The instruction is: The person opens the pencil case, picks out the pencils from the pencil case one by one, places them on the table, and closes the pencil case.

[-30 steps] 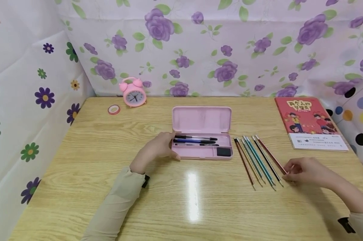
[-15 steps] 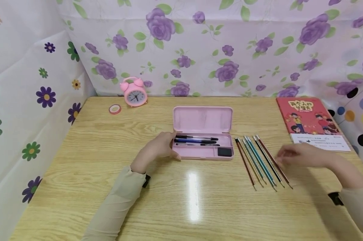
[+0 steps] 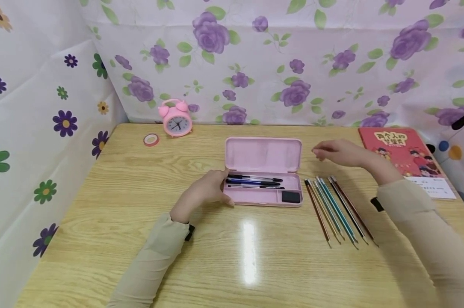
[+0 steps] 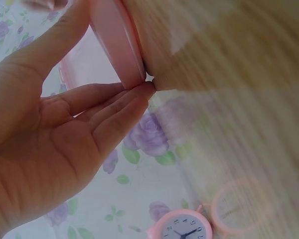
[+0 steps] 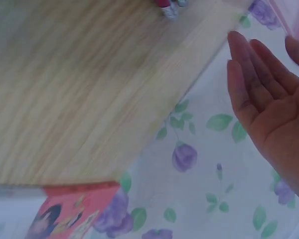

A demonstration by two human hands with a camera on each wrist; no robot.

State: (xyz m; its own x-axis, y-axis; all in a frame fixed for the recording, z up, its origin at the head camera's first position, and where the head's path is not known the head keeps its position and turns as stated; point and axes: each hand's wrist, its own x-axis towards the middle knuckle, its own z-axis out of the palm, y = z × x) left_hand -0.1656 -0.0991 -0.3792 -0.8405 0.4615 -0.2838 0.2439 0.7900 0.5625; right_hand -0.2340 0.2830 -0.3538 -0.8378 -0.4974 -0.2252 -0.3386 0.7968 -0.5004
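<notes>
An open pink pencil case (image 3: 251, 196) stands on the table, its lid (image 3: 263, 154) raised at the back. In it lie several pens (image 3: 252, 182) and a black eraser (image 3: 291, 196) in the small front right compartment. My left hand (image 3: 206, 190) holds the case's left end, thumb at the front and fingers behind; the left wrist view shows these fingers (image 4: 114, 107) against the case's edge (image 4: 120, 45). Right of the lid, my right hand (image 3: 341, 153) hovers with nothing in it, its fingers (image 5: 246, 82) loosely bent. Several pencils (image 3: 333, 209) lie side by side right of the case.
A red book (image 3: 399, 147) lies at the back right, partly behind the right forearm. At the back left stand a pink alarm clock (image 3: 177, 124) and a roll of tape (image 3: 151, 140). Flowered cloth (image 3: 255, 64) hangs behind the table (image 3: 178, 154).
My right hand has let go of the rightmost red pencil, which now lies beside the others, and has moved up and left toward the lid. The left hand has stayed on the case.
</notes>
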